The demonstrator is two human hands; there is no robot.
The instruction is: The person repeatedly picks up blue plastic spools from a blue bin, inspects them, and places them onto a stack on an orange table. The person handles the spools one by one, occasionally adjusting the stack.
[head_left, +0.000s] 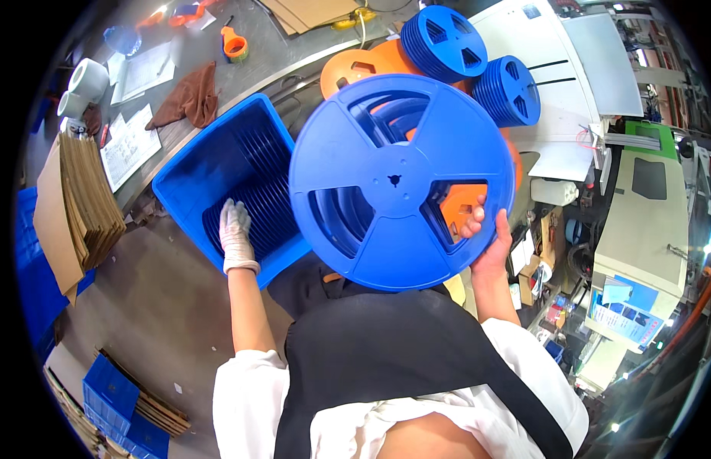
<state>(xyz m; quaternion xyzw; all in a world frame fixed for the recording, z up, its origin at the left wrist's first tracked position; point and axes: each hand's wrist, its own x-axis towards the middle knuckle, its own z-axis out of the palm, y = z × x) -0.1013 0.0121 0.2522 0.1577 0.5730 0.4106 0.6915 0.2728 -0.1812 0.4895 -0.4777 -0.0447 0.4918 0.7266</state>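
Observation:
My right hand (pixel 489 241), bare, grips a large blue reel (pixel 405 187) at its right edge. The fingertips show in a cut-out of its face, and the thumb lies along the rim. This reel has a small keyed centre hole and covers other reels behind it. My left hand (pixel 237 236), in a white glove, rests with fingers stretched out on dark blue discs (pixel 275 200) standing on edge in rows. These discs sit in a blue plastic bin (pixel 188 174) to the left of the reel. Whether the fingertips hook a disc cannot be made out.
Smaller blue reels (pixel 508 92) and orange reels (pixel 348 69) stack beyond the large one. On the metal table (pixel 283 53) lie papers (pixel 130 149), a brown cloth (pixel 188 96) and an orange tape dispenser (pixel 234 46). Cardboard sheets (pixel 72 206) stand at left, a machine (pixel 642 206) at right.

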